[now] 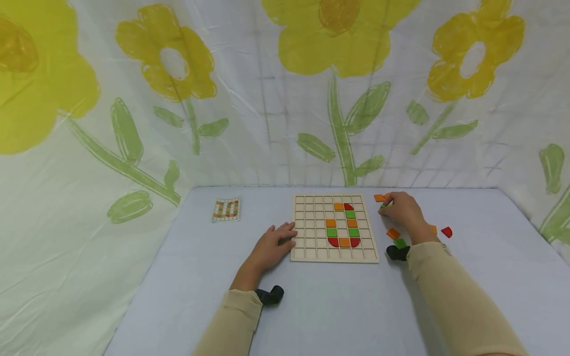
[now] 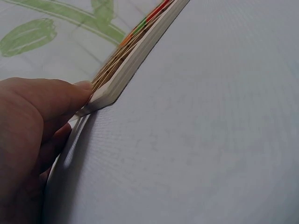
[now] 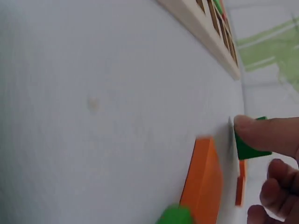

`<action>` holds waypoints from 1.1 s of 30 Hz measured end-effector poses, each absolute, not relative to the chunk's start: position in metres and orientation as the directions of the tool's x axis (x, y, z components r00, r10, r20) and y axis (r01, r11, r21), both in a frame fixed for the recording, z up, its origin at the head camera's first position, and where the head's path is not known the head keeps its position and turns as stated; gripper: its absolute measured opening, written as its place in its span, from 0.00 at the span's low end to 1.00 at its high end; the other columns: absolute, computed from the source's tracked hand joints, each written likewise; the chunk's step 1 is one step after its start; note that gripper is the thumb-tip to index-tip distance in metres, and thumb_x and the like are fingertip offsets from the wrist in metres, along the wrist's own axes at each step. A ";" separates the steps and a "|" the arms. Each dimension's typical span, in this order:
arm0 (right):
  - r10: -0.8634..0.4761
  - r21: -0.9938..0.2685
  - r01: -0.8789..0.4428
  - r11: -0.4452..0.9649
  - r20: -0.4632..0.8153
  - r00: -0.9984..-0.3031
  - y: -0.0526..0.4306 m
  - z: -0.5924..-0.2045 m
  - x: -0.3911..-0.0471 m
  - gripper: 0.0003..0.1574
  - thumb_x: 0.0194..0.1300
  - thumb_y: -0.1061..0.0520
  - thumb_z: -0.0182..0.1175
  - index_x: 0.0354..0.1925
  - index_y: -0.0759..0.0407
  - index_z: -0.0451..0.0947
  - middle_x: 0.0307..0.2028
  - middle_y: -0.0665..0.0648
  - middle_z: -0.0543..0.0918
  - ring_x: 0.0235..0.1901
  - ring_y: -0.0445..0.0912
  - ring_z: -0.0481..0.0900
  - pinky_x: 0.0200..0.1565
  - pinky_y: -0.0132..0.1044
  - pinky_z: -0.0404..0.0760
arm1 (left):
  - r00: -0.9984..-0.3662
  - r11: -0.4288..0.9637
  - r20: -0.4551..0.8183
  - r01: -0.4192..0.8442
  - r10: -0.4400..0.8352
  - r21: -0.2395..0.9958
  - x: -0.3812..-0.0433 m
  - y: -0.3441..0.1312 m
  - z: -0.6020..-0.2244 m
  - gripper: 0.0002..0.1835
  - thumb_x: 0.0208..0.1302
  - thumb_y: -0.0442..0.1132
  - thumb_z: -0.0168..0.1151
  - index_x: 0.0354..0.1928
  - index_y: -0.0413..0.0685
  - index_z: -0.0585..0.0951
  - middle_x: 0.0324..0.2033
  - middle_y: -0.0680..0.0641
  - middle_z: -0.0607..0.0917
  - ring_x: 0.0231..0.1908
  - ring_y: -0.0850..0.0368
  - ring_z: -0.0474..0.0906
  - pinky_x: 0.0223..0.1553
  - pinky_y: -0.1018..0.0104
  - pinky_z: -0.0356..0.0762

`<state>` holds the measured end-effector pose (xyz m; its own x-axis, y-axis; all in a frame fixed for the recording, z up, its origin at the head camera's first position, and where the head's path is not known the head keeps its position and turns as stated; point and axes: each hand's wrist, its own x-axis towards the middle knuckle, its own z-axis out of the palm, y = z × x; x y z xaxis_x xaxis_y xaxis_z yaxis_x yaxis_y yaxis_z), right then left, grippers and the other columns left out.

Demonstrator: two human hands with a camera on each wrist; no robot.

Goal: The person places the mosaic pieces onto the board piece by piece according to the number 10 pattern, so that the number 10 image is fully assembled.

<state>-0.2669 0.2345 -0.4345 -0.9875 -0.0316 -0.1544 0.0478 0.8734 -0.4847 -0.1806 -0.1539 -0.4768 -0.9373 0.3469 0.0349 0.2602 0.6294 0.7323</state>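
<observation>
Left hand (image 1: 271, 247), fingers relaxed and slightly apart, touches the left edge of the gridded board (image 1: 309, 240), which lies on the worktop (image 1: 329, 306). Near the board's front edge, an orange square (image 1: 345, 243) sits between two red curved pieces (image 1: 333, 243); green squares (image 1: 331, 232) and more orange ones climb beyond, up to a red corner piece (image 1: 349, 207). Right of the board lie a loose green square (image 1: 400, 244), an orange tile (image 1: 393, 234) and, farther out, a red piece (image 1: 447, 232). Beyond these, off the board's right edge, the right hand (image 1: 403, 210) has its fingertips clamped on a green tile (image 3: 247, 151). Left of the board lies a patterned card (image 1: 226, 209); behind it hangs a flowered cloth (image 1: 240, 123).
</observation>
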 end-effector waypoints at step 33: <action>-0.344 -0.604 -0.220 0.766 -0.095 -0.934 0.120 -0.435 -0.272 0.12 0.66 0.55 0.64 0.47 0.57 0.85 0.46 0.58 0.85 0.45 0.52 0.80 0.48 0.48 0.83 | -0.939 0.644 0.019 0.249 0.343 0.723 -0.180 -0.153 -0.475 0.20 0.71 0.44 0.59 0.62 0.51 0.79 0.70 0.58 0.69 0.73 0.59 0.60 0.79 0.56 0.42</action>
<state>-0.2715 0.1200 -0.4354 -0.9343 -0.3437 -0.0949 -0.2205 0.7659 -0.6039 -0.1796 -0.1535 -0.4750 -0.9393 0.3426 0.0188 0.2495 0.6444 0.7229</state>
